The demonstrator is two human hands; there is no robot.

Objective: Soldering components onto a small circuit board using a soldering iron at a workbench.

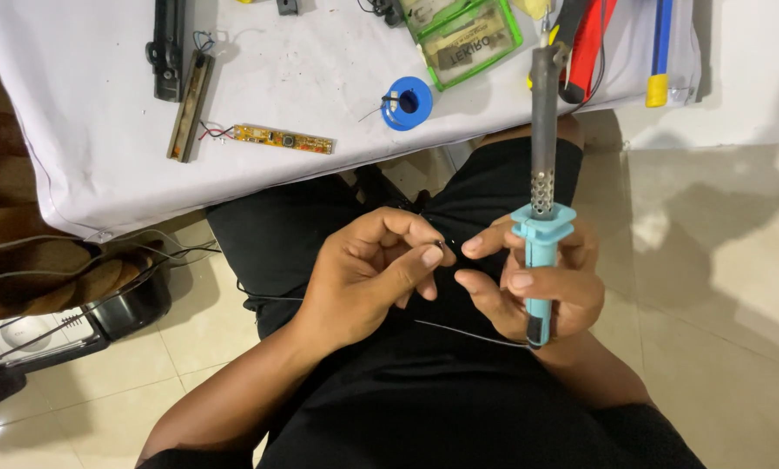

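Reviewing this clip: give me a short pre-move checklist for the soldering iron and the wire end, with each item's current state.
1. Right hand grips the soldering iron by its teal handle, not the metal barrel: ok.
2. Iron tip points away from the body, up toward the table: ok.
3. Left hand pinches the thin wire end between thumb and forefinger: ok.
4. Iron tip clear of items at the table edge: cannot tell, the tip overlaps the red and yellow tools.
5. Solder spool at hand: not ok, it lies on the table, untouched.
6. Iron hot: cannot tell.
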